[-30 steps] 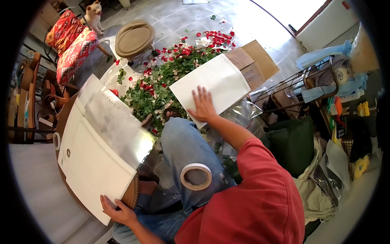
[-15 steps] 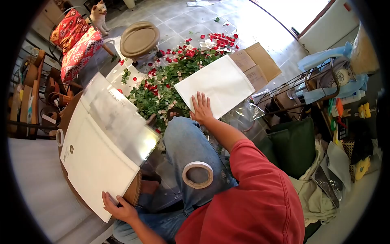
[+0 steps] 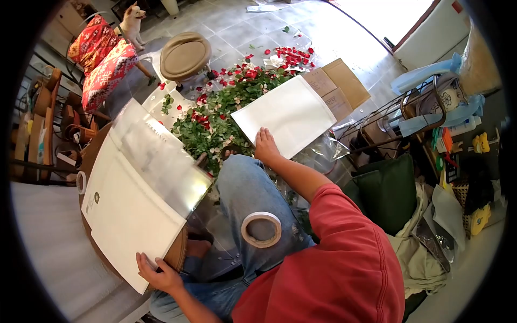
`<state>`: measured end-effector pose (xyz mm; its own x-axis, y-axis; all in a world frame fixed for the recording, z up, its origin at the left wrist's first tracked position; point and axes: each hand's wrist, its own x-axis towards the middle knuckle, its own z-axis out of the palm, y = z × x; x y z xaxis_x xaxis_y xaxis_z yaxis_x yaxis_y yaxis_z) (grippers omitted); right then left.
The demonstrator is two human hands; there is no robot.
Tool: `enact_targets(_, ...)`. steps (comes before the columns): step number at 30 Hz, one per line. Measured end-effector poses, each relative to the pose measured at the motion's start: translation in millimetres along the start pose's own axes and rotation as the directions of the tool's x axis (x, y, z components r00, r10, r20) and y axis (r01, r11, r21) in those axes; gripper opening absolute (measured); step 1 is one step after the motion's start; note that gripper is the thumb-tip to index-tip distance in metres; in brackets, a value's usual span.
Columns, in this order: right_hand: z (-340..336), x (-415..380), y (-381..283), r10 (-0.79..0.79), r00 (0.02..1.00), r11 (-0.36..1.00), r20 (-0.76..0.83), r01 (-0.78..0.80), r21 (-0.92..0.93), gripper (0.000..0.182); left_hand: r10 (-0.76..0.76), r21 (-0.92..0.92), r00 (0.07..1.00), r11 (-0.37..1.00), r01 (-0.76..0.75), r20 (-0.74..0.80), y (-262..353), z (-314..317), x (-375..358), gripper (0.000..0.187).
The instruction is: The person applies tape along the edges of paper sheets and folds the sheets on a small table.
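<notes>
My left hand (image 3: 159, 275) grips the near corner of a stack of white paper sheets (image 3: 126, 215) lying on a round wooden table (image 3: 175, 255). Clear glossy film (image 3: 161, 156) covers the far part of the stack. My right hand (image 3: 266, 145) holds the near edge of a separate white sheet (image 3: 291, 113), fingers together on top of it. That sheet lies over a heap of green leaves and red roses (image 3: 207, 121) on the floor. A roll of tape (image 3: 261, 230) rests on my jeans-clad thigh.
An open cardboard box (image 3: 336, 86) lies beyond the sheet, with rose petals (image 3: 288, 54) scattered on the tiles. A tan stool (image 3: 186, 54), red patterned chairs (image 3: 102, 59) and a dog (image 3: 132, 19) are at the back. A wire rack (image 3: 398, 116) and a dark green cushion (image 3: 388, 191) stand on the right.
My right hand has slid from flat on the white sheet, fingers spread, back to its near edge with fingers drawn together. My left hand stays on the stack's corner.
</notes>
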<state>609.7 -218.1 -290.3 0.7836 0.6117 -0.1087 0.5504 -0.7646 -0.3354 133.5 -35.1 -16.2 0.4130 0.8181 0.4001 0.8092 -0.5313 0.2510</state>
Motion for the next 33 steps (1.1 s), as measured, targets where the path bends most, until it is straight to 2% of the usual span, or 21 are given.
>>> enact_targets(2,-10.9,-3.8,-5.3,0.012,0.998,0.999,0.061,-0.014,0.045,0.068,0.001,-0.037,1.000,0.999,-0.002,-0.008,1.3,0.3,0.3,0.044)
enact_targets(5,17.1,6.3,8.7,-0.048,0.999,0.998,0.001,0.048,-0.040,0.066,0.017,-0.080,0.999,0.997,-0.019,-0.031,1.3,2.3,0.5,0.043)
enact_targets(9,8.7,10.8,12.0,-0.074,0.997,0.995,-0.008,0.074,-0.067,0.061,0.029,-0.037,0.999,0.999,-0.030,-0.036,6.2,-0.2,1.7,0.042)
enact_targets(12,-16.3,8.5,8.9,0.008,1.000,1.000,-0.020,-0.008,-0.006,0.056,0.037,-0.076,0.998,0.996,-0.040,-0.048,6.6,0.3,1.5,0.042)
enact_targets(14,-28.5,9.9,10.2,0.075,0.991,0.997,-0.114,-0.078,-0.022,0.045,0.034,-0.052,0.999,0.998,-0.035,-0.031,5.6,-0.3,1.1,0.042)
enact_targets(15,-42.8,8.2,7.9,0.075,0.990,0.997,-0.116,-0.078,-0.023,0.045,0.033,-0.054,0.999,0.998,-0.035,-0.031,5.6,-0.2,0.8,0.042)
enact_targets(17,-86.5,0.9,-3.2,0.180,0.978,0.961,0.105,-0.197,0.192,0.028,0.007,-0.051,1.000,0.999,-0.008,-0.023,5.6,0.4,0.2,0.043)
enact_targets(20,-123.7,-2.7,-11.7,0.253,0.966,0.953,0.061,-0.259,0.154,0.023,-0.017,-0.031,1.000,0.999,0.016,-0.010,6.4,-0.2,-0.6,0.043)
enact_targets(22,-167.7,-2.3,-14.6,0.253,0.961,0.961,0.109,-0.263,0.091,0.026,-0.001,-0.031,1.000,1.000,0.001,-0.018,6.9,-1.6,-0.4,0.043)
enact_targets(24,-210.8,-3.2,-9.9,0.199,0.976,0.979,0.085,-0.201,0.018,0.025,0.019,-0.037,1.000,0.999,-0.020,-0.023,9.3,-1.8,0.4,0.043)
enact_targets(26,-257.1,-10.0,-5.7,0.154,0.988,0.988,-0.031,-0.154,0.015,0.023,0.024,-0.165,0.996,0.986,-0.039,-0.089,12.9,-1.3,0.6,0.043)
enact_targets(30,-361.4,-37.6,-19.4,0.176,0.976,0.984,-0.129,-0.178,-0.011,0.023,0.110,-0.096,0.989,0.988,-0.120,-0.099,9.2,-1.9,0.4,0.044)
enact_targets(32,-398.2,-52.4,-19.2,0.113,0.967,0.987,-0.228,-0.136,-0.084,0.024,0.024,-0.156,0.996,0.987,-0.037,-0.084,18.5,-6.3,1.9,0.045)
enact_targets(33,-417.3,-57.8,-18.4,0.107,0.968,0.987,-0.228,-0.132,-0.093,0.027,0.030,-0.160,0.996,0.986,-0.043,-0.080,16.7,-6.1,1.2,0.045)
